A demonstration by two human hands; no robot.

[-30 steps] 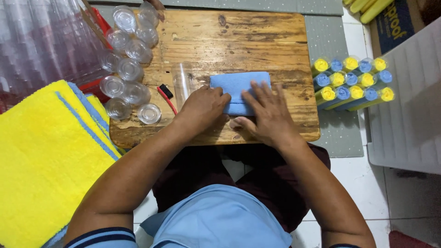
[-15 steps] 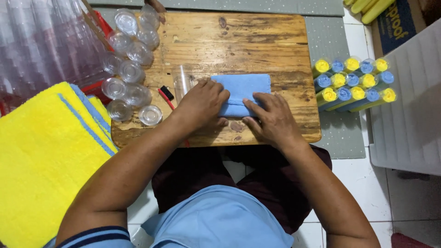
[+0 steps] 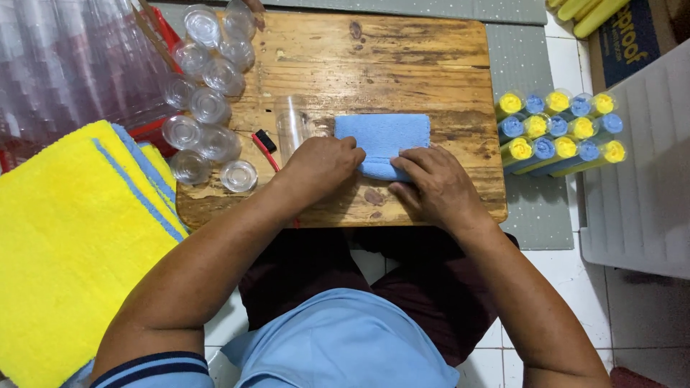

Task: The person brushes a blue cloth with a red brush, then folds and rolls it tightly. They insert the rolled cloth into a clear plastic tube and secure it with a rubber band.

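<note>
Both hands have slid a little toward the person since the earlier frames, and more of the blue cloth (image 3: 383, 138) now shows beyond them. It lies folded on the wooden bench (image 3: 402, 65), near its front middle. The left hand (image 3: 318, 167) presses on the cloth's near left corner, fingers curled and closed over the fold; the right hand (image 3: 436, 188) pins the near right edge with fingers flat and slightly spread. Neither grip lifts the cloth; both bear down on it.

Just left of the left hand stands a clear plastic tube (image 3: 291, 129), upright and close to the knuckles; a sideways sweep of that hand could tip it. Beyond it, clear round cups (image 3: 205, 108) crowd the bench's left edge, some overhanging toward the yellow towels (image 3: 72, 237), so a jolt might send them off. Rolled blue and yellow cloths (image 3: 557, 129) sit well apart on the right.
</note>
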